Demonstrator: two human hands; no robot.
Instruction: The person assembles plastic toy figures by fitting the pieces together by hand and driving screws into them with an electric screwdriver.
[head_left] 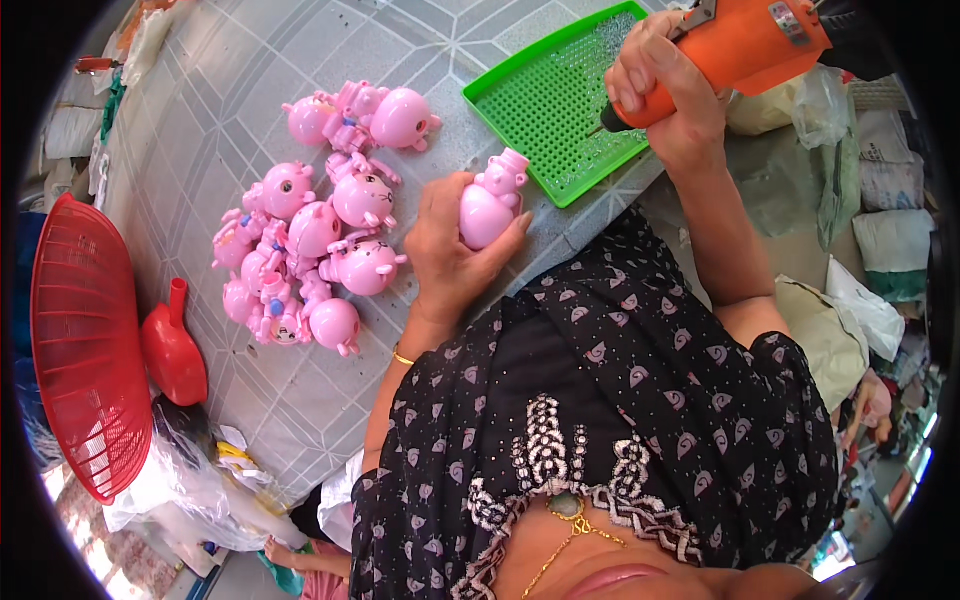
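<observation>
My left hand (448, 235) is closed round a pink plastic toy figure (490, 205) near the table's front edge, its small end pointing away from me. Up at the right, my right hand (668, 85) grips an orange electric screwdriver (755, 45) with a black nose. The thin bit points down and left, over a green perforated tray (560, 120). Small shiny bits, perhaps screws, lie along the tray's right side. Left of my left hand, several pink animal-shaped toys (315, 230) lie heaped together on the table.
The grey patterned table (240, 130) spreads under everything. At its left edge are a large red basket (90, 350) and a red scoop (175, 345). Plastic bags (190, 490) lie at the lower left; sacks (890, 240) stand on the right. Another person's arm (300, 560) shows at the bottom left.
</observation>
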